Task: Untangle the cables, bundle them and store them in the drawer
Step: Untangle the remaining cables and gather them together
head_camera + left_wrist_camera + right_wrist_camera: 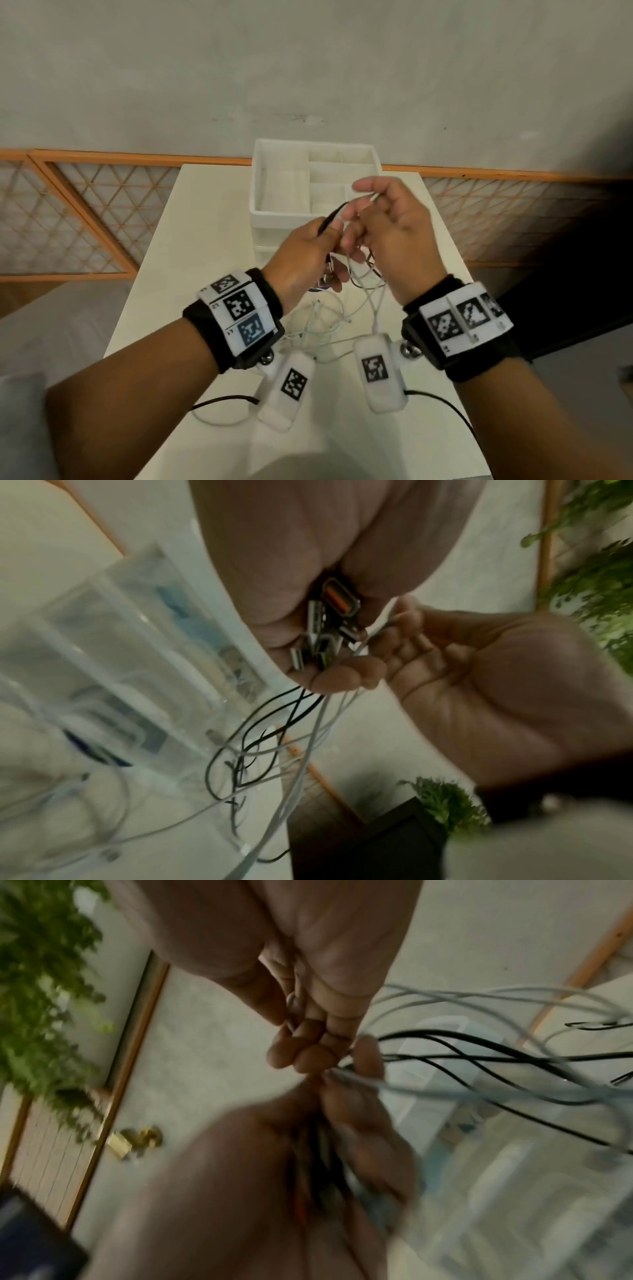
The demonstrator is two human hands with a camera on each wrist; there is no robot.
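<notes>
Presently on view: one long white rectangular table point(191, 240), and at its far end one white plastic drawer organiser tray point(260, 178) with several compartments, sitting atop a translucent drawer unit point(113, 647). Two hands, each wrist strapped with a black band carrying white marker tiles and one white camera pod hanging below. One tangle of thin white cables point(325, 318) and thin black cables point(260, 731); their exact number cannot be told, as the strands cross and loop through one another, though at least two black and several white lines show. Part of the tangle hangs from the hands above the table, and the rest lies in loose loops on the tabletop near the wrists, well short of the tray. One cluster of metal cable plugs point(325, 631), roughly five or six, one with an orange insert, gathered together. Left hand point(305, 260): raised over the table's middle, palm turned inward, fingers curled round the plug ends and a black strand that juts up between thumb and forefinger. Right hand point(394, 236): held just beside the left and touching it at the fingertips, wrist higher, thumb and forefinger pinching a white strand, remaining fingers loosely bent toward the left hand. One orange-framed lattice panel point(85, 212) along the wall behind; green leafy plants point(44, 988) at the room's edge.
</notes>
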